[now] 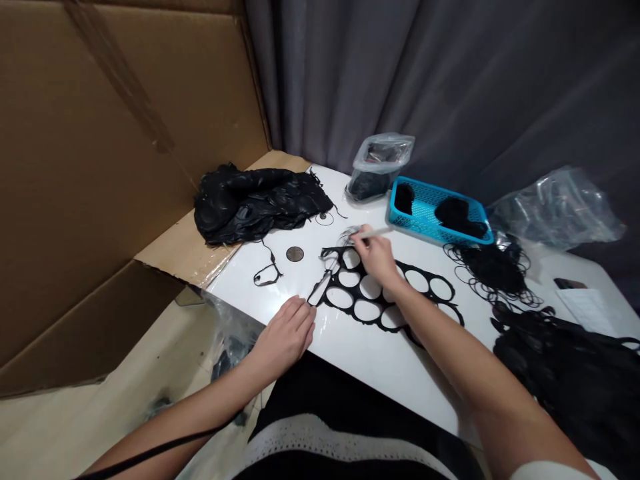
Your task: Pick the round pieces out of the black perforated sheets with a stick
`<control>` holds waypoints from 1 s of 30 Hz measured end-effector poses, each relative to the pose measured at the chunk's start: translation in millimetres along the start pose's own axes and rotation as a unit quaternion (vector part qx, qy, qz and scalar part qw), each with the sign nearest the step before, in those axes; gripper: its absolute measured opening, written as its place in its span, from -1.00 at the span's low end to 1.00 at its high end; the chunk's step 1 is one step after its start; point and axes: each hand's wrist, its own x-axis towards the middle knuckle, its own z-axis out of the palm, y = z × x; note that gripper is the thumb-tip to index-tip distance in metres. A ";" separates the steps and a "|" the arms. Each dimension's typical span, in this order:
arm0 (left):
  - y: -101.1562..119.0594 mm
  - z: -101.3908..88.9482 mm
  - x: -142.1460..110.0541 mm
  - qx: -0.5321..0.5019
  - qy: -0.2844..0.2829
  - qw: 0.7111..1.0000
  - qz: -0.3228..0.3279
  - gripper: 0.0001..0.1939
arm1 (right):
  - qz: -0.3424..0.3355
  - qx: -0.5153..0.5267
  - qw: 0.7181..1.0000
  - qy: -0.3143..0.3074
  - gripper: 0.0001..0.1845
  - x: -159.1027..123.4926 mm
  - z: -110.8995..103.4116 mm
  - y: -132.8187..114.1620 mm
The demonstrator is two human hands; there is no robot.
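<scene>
Two bare hands worked at the left end of a black perforated sheet (pixel 355 293), which lay on the white tabletop (pixel 345 350), its long axis running rightward beneath the right forearm. The right hand (pixel 377 257), nearly closed, pinched a slim pale tool (pixel 379 233) beyond the sheet's far edge. Nearer the body, the left hand (pixel 287 333) had bunched fingers beside the near-left corner; whether they gripped it could not be told.
</scene>
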 end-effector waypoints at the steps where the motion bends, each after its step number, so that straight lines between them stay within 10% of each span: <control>1: -0.1 0.2 -0.5 0.002 0.003 1.000 0.002 -0.77 | 0.061 0.009 0.997 0.048 -0.78 16.7 -4.6 14.4; 8: -5.2 -6.1 1.7 -0.038 -0.003 0.999 -0.023 -0.78 | 0.247 0.161 0.953 0.076 -0.80 45.0 -31.8 56.3; 19: 16.4 3.1 14.2 -0.089 -0.036 0.995 0.017 -0.70 | 0.305 0.464 0.816 -0.160 -0.70 -54.8 -28.7 -18.9; 30: 16.5 8.0 8.6 -0.076 -0.023 0.997 0.020 -0.69 | 0.115 0.170 0.957 -0.205 -0.70 -109.9 -14.2 -56.9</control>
